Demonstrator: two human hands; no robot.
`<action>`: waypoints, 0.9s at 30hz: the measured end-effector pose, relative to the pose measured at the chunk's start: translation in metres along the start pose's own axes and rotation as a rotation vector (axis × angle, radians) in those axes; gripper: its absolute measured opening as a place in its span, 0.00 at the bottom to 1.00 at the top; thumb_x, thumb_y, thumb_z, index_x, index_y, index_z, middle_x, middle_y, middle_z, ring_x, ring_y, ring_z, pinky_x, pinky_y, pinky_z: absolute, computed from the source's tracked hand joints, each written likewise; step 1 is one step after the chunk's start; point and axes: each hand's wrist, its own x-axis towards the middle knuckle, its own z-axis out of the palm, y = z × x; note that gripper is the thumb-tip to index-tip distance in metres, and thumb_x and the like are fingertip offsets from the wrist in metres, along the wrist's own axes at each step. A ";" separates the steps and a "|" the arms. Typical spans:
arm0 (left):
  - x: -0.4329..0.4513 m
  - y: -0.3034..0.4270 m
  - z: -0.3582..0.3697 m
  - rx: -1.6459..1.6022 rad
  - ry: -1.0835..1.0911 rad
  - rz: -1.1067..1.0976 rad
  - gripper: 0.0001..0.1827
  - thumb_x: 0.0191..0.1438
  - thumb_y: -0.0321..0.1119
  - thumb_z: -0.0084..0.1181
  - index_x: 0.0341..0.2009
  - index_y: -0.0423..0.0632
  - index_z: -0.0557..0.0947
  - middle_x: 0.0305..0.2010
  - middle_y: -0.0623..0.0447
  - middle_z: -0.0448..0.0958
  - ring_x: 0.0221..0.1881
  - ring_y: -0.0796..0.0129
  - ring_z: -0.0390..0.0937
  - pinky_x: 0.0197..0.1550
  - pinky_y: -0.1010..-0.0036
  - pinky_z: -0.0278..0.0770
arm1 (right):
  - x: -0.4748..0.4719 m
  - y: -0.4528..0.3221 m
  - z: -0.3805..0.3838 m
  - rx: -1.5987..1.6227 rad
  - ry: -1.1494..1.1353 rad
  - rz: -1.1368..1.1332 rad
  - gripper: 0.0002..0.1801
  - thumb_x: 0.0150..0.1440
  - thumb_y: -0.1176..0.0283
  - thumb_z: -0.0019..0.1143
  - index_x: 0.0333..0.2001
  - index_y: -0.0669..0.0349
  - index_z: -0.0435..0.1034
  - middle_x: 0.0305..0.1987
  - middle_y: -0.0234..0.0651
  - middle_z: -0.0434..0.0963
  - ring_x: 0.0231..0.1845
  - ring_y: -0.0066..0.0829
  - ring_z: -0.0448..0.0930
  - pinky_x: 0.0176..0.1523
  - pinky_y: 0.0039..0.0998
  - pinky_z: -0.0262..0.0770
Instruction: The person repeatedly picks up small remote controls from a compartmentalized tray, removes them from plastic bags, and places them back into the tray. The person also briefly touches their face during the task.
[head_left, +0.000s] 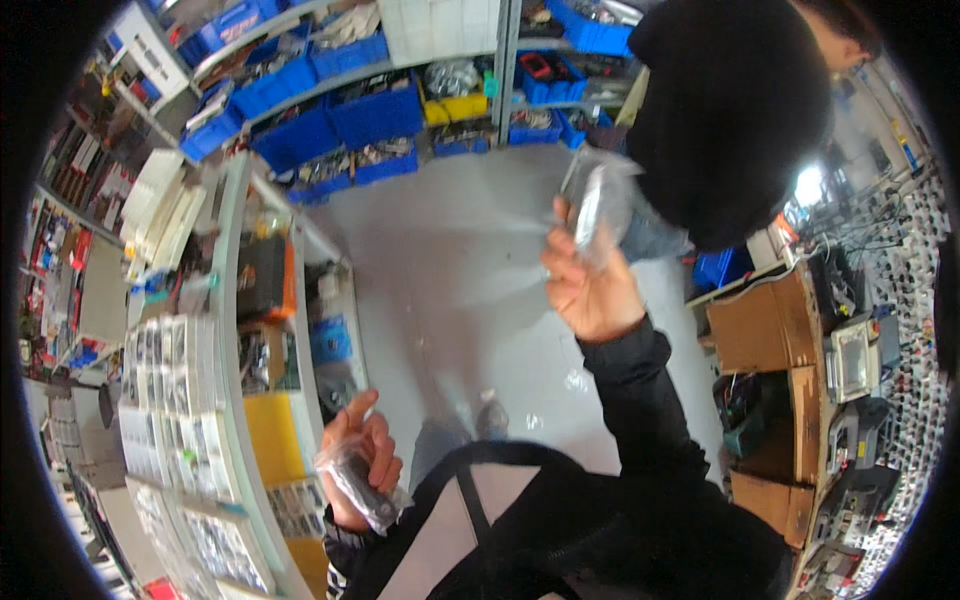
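Observation:
My left hand (369, 435) is low and left of centre, its index finger extended. It holds a clear plastic bag (364, 491) with a dark, elongated item inside, which I cannot identify. Raised further forward on the right, my right hand (600, 304) grips another clear plastic bag (611, 199). A silvery, narrow shape shows through that plastic, but blur hides what it is. A thin, light rod-like edge sticks up beside this bag. Both hands are above the grey floor (450, 277), apart from each other.
A person in black (727, 120) stands close at the upper right. White shelving (229, 262) with parts organizers (172, 360) runs along my left. Blue bins (375, 112) fill the far rack. At right, a bench holds instruments (855, 360) above cardboard boxes (754, 322).

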 end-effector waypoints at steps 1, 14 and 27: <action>0.019 0.003 0.001 0.024 0.003 -0.010 0.23 0.60 0.44 0.38 0.52 0.41 0.69 0.26 0.49 0.72 0.07 0.71 0.55 0.09 0.76 0.56 | 0.016 -0.010 -0.010 -0.175 0.098 -0.047 0.17 0.62 0.61 0.39 0.51 0.58 0.62 0.38 0.29 0.67 0.28 0.18 0.67 0.29 0.21 0.69; 0.289 0.088 0.019 -0.124 0.077 -0.206 0.21 0.61 0.49 0.35 0.45 0.46 0.72 0.26 0.51 0.69 0.13 0.71 0.56 0.14 0.76 0.56 | 0.218 -0.104 -0.245 -0.719 0.849 -0.225 0.12 0.55 0.68 0.51 0.41 0.62 0.64 0.35 0.38 0.70 0.32 0.34 0.75 0.32 0.36 0.79; 0.395 0.091 0.051 -0.248 0.401 0.070 0.23 0.62 0.52 0.31 0.42 0.48 0.73 0.21 0.57 0.63 0.12 0.74 0.51 0.12 0.77 0.49 | 0.583 -0.430 -0.255 -0.396 0.518 -0.499 0.07 0.56 0.68 0.44 0.36 0.55 0.69 0.37 0.38 0.74 0.36 0.36 0.74 0.35 0.37 0.69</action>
